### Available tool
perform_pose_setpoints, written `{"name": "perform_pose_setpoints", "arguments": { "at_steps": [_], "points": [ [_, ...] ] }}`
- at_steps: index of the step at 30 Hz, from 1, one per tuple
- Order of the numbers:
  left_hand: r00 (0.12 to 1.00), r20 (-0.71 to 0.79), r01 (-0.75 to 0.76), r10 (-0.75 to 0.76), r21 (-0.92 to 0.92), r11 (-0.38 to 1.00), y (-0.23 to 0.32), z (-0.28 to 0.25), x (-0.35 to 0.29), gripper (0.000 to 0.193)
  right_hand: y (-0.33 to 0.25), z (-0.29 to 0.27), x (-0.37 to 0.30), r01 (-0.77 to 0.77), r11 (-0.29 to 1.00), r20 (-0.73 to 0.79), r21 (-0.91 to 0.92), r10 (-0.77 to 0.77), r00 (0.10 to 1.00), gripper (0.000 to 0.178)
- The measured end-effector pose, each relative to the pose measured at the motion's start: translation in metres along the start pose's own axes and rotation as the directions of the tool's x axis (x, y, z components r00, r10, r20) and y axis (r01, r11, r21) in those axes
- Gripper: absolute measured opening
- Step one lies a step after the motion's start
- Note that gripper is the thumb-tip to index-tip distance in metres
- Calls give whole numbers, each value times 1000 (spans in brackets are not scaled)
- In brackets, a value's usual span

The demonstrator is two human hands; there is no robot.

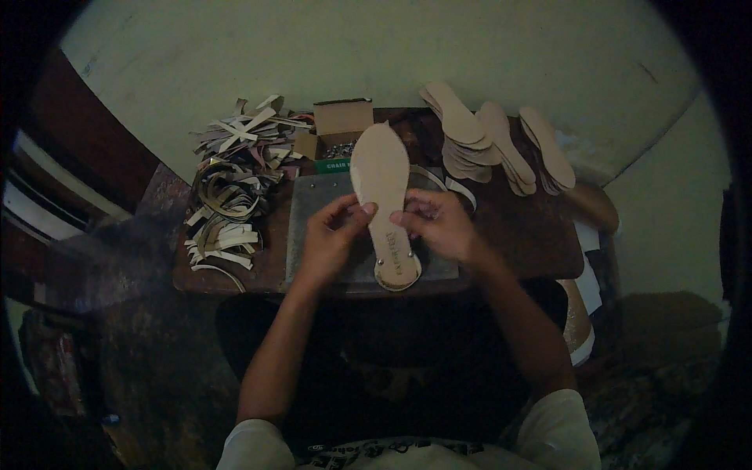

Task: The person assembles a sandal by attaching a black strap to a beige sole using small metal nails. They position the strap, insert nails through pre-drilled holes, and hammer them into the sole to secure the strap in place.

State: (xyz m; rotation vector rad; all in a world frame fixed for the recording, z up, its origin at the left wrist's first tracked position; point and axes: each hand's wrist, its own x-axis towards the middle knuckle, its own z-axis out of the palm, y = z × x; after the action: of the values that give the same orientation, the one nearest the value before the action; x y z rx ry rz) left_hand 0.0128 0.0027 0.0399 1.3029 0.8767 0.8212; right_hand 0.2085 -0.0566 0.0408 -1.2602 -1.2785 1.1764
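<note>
Between my two hands is a tan shoe insole (pixel 381 168), held over the front middle of the table with its wide end pointing away from me. Two small shiny studs sit near its narrow heel end, where dark printing shows. My left hand (pixel 333 235) pinches the left edge at the waist, thumb on top. On the opposite edge, my right hand (pixel 439 223) grips in the same way. Beneath lies a grey flat slab (pixel 313 211), partly covered by the insole and hands. A pale strip (pixel 464 192) curves out behind my right hand.
Strip offcuts (pixel 227 196) are heaped along the table's left side. An open cardboard box (pixel 343 117) of small metal pieces stands at the back. Stacked insoles (pixel 458 117) lie back right, with more insoles (pixel 546 145) beside them. The wooden table (pixel 525 243) ends close to my lap.
</note>
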Motion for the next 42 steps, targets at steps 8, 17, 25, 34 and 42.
{"name": "perform_pose_setpoints", "arguments": {
  "at_steps": [8, 17, 25, 34, 42],
  "points": [
    [995, -53, 88, -86, 43, 995, -5, -11, 3, 25, 20, -27, 9, -100, 926, -293, -364, -12, 956, 32],
    [984, -36, 179, -176, 92, 980, -3, -4, -3, 42, 22, -78, -11, -40, 612, -166, -790, -151, 975, 27],
    [971, 44, 235, -237, 34, 971, -15, -5, 0, 49, 0, -36, 1, 97, 456, -109, -884, -405, 908, 21],
    [977, 153, 158, -146, -72, 985, -5, -1, -3, 71, -35, -4, -16, 322, 752, -45, -575, -422, 906, 18],
    [964, 260, 93, -59, -121, 988, 3, 5, -9, 63, -36, -6, -16, 187, 936, 7, -298, -193, 981, 16]
  ]
}}
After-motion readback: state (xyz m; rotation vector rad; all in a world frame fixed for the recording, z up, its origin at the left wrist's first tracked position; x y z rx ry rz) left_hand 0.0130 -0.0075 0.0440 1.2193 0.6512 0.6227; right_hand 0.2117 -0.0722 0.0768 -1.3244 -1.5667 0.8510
